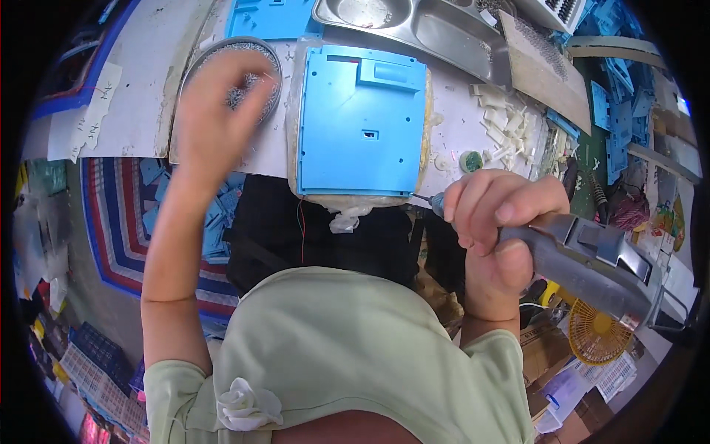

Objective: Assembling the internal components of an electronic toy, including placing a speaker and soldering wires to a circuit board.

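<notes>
My right grip [499, 211] holds the power screwdriver [592, 263]; I should square its bit [422, 197] to the blue plastic panel [347, 118]. My left grip [218, 122], blurred over the screw bowl [277, 68]: contents indeterminable.

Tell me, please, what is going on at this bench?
A person has the left hand, blurred, over a round bowl of small metal pieces. The right hand grips a gray power driver, its tip close to the lower right corner of a blue plastic panel, which lies flat on a wrapped pad.
</notes>
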`<state>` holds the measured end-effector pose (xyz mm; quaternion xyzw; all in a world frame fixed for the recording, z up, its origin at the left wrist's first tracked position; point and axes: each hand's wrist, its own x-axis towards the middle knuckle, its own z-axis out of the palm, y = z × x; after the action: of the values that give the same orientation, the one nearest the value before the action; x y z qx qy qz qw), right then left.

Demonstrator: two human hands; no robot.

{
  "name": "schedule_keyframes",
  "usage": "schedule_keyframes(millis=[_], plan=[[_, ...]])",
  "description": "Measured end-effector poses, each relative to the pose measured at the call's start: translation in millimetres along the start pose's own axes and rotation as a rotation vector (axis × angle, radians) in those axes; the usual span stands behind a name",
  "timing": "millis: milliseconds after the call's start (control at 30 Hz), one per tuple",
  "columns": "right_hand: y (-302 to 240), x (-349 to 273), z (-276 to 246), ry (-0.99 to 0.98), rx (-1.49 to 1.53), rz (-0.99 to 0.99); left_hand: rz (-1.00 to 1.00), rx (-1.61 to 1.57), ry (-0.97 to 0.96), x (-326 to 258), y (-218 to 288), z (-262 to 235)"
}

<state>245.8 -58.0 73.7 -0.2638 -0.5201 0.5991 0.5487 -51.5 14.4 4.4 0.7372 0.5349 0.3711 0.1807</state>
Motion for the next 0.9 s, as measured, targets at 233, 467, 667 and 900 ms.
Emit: schedule_keyframes(millis=[233,467,667,900], plan=[[18,4,-1,-0.172,-0.179,-0.161,0.358,-0.085,-0.238,-27,53,38],[12,35,-2,-0.203,-0.011,-0.209,0.341,-0.104,-0.248,-26,52,39],[29,41,10,-0.191,-0.258,-0.166,0.322,-0.135,-0.248,-29,49,40],[18,72,-14,-0.184,-0.046,-0.201,0.314,-0.144,-0.269,-27,49,40]])
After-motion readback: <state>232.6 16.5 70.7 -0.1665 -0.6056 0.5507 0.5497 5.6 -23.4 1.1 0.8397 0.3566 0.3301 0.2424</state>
